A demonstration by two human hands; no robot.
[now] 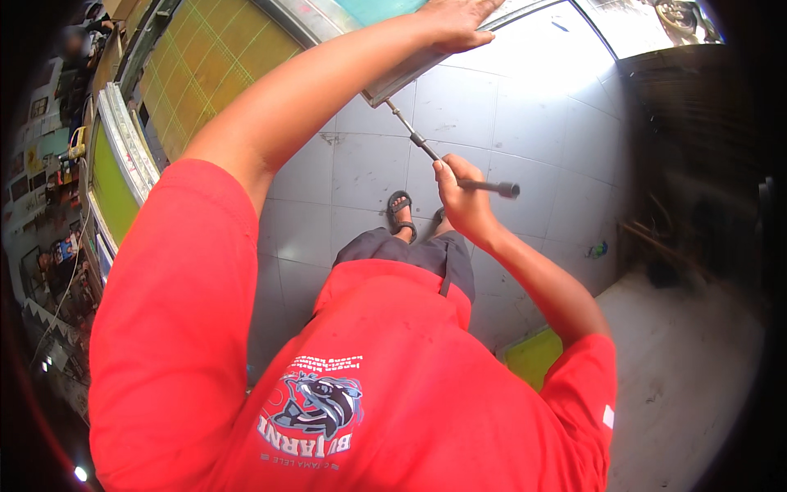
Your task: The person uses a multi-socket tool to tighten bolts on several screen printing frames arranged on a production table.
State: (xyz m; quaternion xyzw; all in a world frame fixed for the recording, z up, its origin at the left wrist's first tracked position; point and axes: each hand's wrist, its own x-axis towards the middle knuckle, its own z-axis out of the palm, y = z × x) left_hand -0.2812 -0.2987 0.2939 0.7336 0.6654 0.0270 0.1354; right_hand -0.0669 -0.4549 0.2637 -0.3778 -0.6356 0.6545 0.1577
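Closest in is the person's red short-sleeved shirt with a printed fish emblem on the chest, filling the lower half of the view; dark shorts show just past its hem, and beyond them a foot in a black strapped sandal stands on the pale grey tiled floor.

Just past the sandal, the right hand is wrapped tight round a long thin metal rod tool with a dark handle — the handle end sticks out to the right of the fist, while the slim shaft slants up and left from it to the underside of a flat metal-edged frame. The left hand, at the end of an outstretched arm, lies palm-down and fingers spread on top of that frame, pressing rather than gripping.

Left of the frame lean more framed panels with yellow-green mesh, and further left still a cluttered shelf area. Right of the rod tool, a yellow-green flat piece lies near the right elbow; a small green-blue object sits on the floor beyond, by a dark wall.
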